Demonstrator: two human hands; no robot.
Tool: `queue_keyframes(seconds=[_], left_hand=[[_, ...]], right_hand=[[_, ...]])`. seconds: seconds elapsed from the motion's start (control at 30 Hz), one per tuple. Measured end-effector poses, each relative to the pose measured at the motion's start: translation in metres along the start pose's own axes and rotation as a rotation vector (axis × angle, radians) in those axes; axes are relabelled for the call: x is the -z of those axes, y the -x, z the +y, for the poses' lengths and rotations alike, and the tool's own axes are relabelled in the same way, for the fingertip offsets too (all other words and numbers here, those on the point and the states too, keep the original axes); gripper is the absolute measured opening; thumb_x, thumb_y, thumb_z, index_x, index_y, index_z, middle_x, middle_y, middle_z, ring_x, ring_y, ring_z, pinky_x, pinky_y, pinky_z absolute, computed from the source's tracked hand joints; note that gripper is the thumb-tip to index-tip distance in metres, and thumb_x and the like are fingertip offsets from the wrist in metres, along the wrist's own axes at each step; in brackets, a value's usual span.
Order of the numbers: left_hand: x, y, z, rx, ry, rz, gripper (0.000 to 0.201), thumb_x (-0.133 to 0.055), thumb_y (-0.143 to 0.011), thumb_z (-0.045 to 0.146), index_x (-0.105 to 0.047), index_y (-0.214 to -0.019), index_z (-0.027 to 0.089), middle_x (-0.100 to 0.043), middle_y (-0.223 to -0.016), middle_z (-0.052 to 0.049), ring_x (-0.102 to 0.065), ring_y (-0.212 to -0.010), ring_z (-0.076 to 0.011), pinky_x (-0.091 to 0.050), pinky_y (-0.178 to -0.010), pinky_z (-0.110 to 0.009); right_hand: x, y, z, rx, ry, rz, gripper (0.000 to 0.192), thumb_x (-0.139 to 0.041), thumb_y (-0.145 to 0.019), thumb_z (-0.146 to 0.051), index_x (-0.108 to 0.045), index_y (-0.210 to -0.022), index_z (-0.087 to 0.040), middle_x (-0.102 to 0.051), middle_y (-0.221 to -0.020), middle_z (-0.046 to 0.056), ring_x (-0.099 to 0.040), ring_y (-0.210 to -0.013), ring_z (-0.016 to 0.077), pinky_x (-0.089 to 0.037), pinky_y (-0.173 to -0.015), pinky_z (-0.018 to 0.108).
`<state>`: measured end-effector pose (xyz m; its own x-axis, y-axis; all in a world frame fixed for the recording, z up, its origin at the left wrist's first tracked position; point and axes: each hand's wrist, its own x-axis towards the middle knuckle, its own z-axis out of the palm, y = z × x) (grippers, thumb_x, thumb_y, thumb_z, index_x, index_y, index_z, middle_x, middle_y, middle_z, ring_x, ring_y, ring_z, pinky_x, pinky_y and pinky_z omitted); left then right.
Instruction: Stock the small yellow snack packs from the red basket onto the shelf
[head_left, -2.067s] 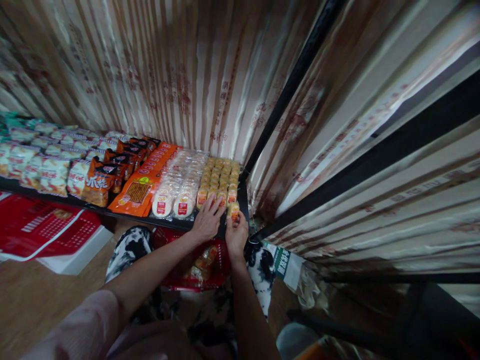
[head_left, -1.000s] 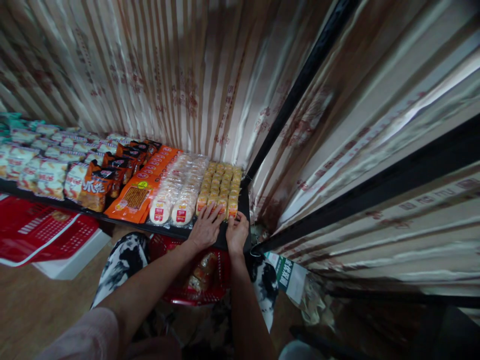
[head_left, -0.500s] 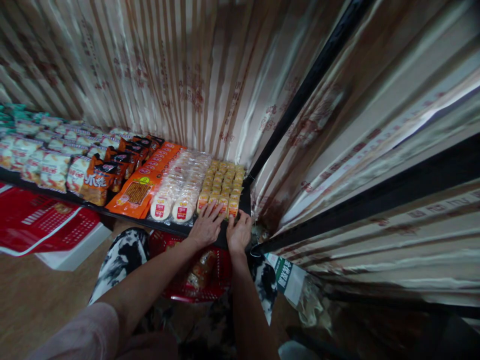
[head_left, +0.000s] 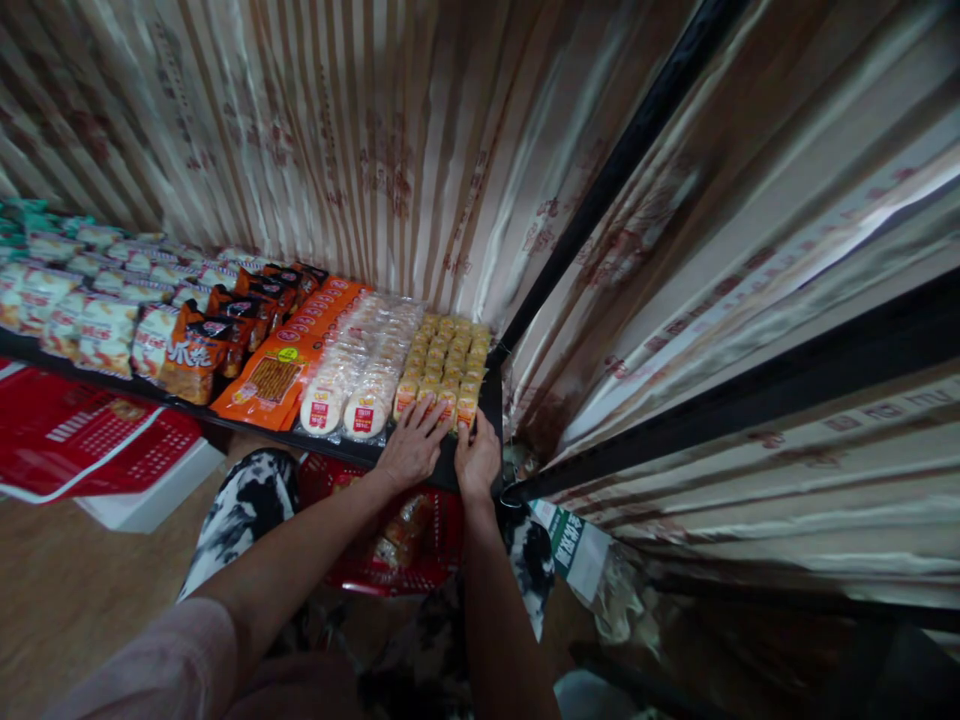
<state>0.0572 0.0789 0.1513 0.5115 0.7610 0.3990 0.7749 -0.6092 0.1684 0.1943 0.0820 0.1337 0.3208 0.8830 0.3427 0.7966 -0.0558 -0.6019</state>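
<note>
Rows of small yellow snack packets (head_left: pixel 447 350) stand at the right end of a black shelf (head_left: pixel 491 400). My left hand (head_left: pixel 412 445) rests with spread fingers against the front packets of these rows. Beside it, my right hand (head_left: pixel 478 460) touches the front right packet, its fingertips at the packet's corner; the fingers are apart. To the left of the yellow packets lie two rows of round white crackers (head_left: pixel 365 413) in clear wrap, and then orange bags of stick snacks (head_left: pixel 277 385).
Further left on the shelf are brown-orange snack bags (head_left: pixel 196 355) and several rows of white snack bags (head_left: pixel 109 335). Below hangs a red basket (head_left: pixel 442 565) with wrapped food. A red bag (head_left: pixel 90 440) sits at left. Pleated curtain (head_left: pixel 375 150) and black poles (head_left: pixel 615 180) bound the shelf.
Both hands stay at the front of the yellow packets, with only slight finger movement. The view has shifted very little.
</note>
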Motion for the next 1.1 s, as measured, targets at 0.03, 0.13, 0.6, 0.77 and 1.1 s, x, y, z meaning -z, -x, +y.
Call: queue_keyframes(seconds=[0.03, 0.13, 0.6, 0.77, 1.1], left_hand=[[0.000, 0.000, 0.000, 0.002, 0.001, -0.002, 0.056, -0.051, -0.077, 0.018, -0.041, -0.132, 0.019, -0.027, -0.147, -0.007, -0.012, -0.138, -0.0283, -0.015, -0.110, -0.049], [0.001, 0.000, 0.000, 0.004, 0.003, -0.010, 0.055, -0.051, -0.077, 0.018, -0.042, -0.131, 0.019, -0.027, -0.147, -0.007, -0.012, -0.138, -0.0272, -0.014, -0.111, -0.048], [-0.002, 0.003, -0.003, -0.030, 0.029, 0.010, 0.052, -0.050, -0.077, 0.019, -0.044, -0.129, 0.017, -0.026, -0.148, -0.010, -0.009, -0.139, -0.0263, -0.011, -0.111, -0.049], [-0.001, 0.004, -0.007, -0.053, 0.116, 0.065, 0.048, -0.047, -0.077, 0.014, -0.047, -0.125, 0.013, -0.028, -0.146, -0.013, -0.010, -0.138, -0.0259, -0.019, -0.110, -0.049], [-0.009, 0.107, 0.014, -0.123, 0.382, 0.049, 0.023, -0.045, -0.080, 0.012, -0.060, -0.097, 0.015, -0.059, -0.106, -0.010, -0.049, -0.110, -0.0217, -0.043, -0.094, -0.038]], right_hand=[[0.000, 0.000, 0.000, -0.003, -0.001, 0.005, 0.047, -0.033, -0.088, -0.036, -0.050, -0.124, -0.012, -0.060, -0.113, 0.014, -0.056, -0.095, 0.0228, -0.041, -0.084, 0.037], [-0.002, 0.002, 0.000, -0.014, -0.020, 0.035, 0.048, -0.034, -0.087, -0.037, -0.049, -0.124, -0.011, -0.059, -0.114, 0.015, -0.056, -0.093, 0.0224, -0.040, -0.085, 0.037], [0.000, 0.004, 0.000, 0.058, 0.001, 0.103, 0.046, -0.037, -0.087, -0.036, -0.052, -0.119, -0.007, -0.058, -0.113, 0.018, -0.050, -0.105, 0.0258, -0.037, -0.092, 0.040], [0.003, 0.012, -0.006, 0.084, 0.004, 0.227, 0.043, -0.034, -0.089, -0.035, -0.051, -0.118, -0.008, -0.054, -0.119, 0.018, -0.046, -0.112, 0.0256, -0.033, -0.095, 0.042], [0.010, 0.052, -0.033, 0.311, -0.208, 0.212, 0.026, -0.038, -0.090, -0.024, -0.056, -0.105, -0.014, -0.064, -0.094, 0.010, -0.056, -0.089, 0.0173, -0.045, -0.080, 0.032]])
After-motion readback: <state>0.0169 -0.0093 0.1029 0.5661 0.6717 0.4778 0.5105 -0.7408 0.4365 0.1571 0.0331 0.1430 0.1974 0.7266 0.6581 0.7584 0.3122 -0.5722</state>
